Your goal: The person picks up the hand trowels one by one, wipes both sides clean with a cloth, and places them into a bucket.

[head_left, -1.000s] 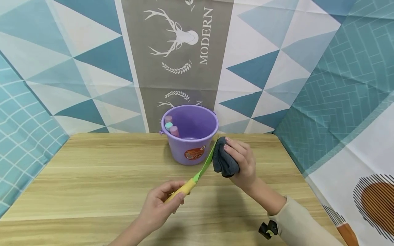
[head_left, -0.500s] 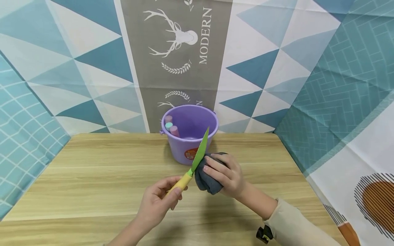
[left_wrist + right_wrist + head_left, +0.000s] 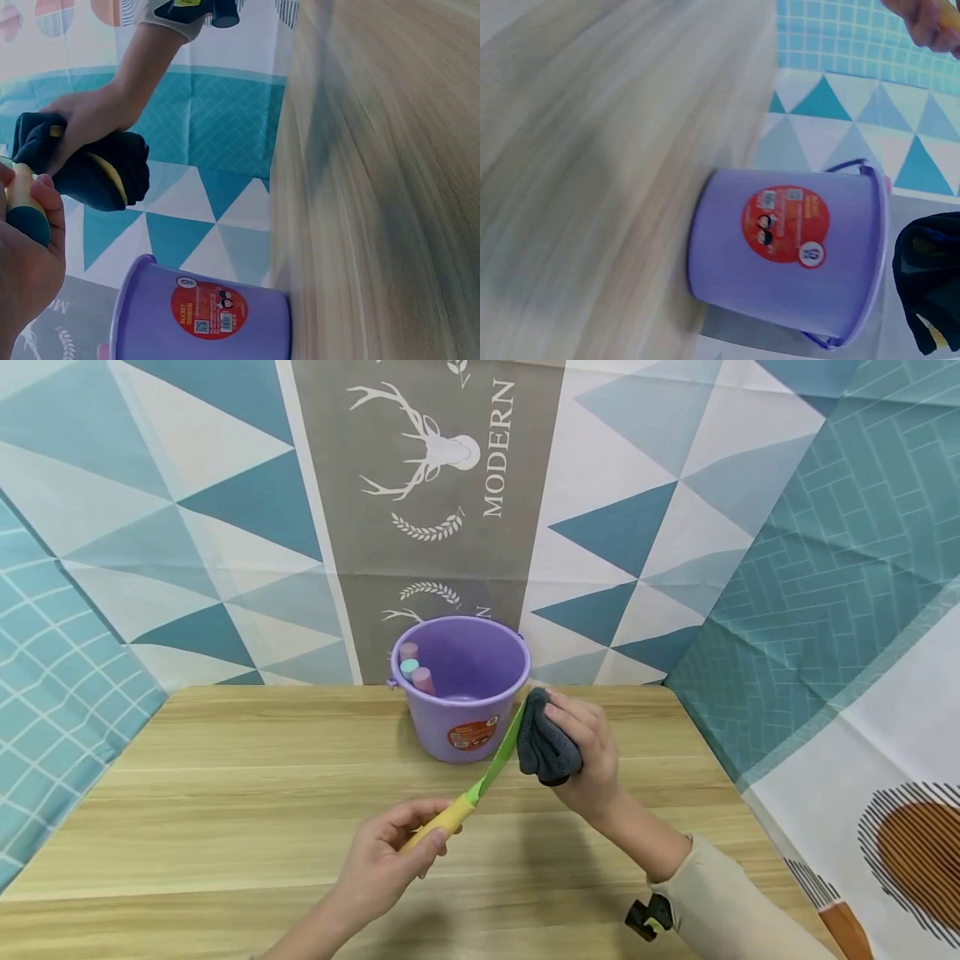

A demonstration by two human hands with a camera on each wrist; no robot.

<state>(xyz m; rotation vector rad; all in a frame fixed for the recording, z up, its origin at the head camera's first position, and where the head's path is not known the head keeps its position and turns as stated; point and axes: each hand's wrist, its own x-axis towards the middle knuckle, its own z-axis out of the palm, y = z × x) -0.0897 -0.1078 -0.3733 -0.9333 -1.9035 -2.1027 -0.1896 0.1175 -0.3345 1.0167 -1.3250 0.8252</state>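
My left hand (image 3: 381, 860) grips the yellow handle of a hand trowel (image 3: 501, 760), whose narrow green blade points up and to the right. My right hand (image 3: 592, 764) holds a folded dark grey cloth (image 3: 547, 739) against the blade near its tip. The cloth covers the right side of the tip. In the left wrist view, the handle (image 3: 22, 196) ends in a dark teal butt between thumb and fingers, and the cloth (image 3: 97, 176) looks dark with a yellow edge. Part of the cloth (image 3: 926, 281) shows at the right of the right wrist view.
A purple bucket (image 3: 429, 722) with a red label stands at the back of the wooden table (image 3: 225, 802), just behind the blade. Inside it are pink and teal tube-like items (image 3: 422, 680). Patterned cloth hangings (image 3: 615, 535) enclose the table's back and sides.
The cloth slid down the blade toward the handle half a second ago, then back up toward the tip. The blade has tilted rightward again; the left hand keeps its grip.
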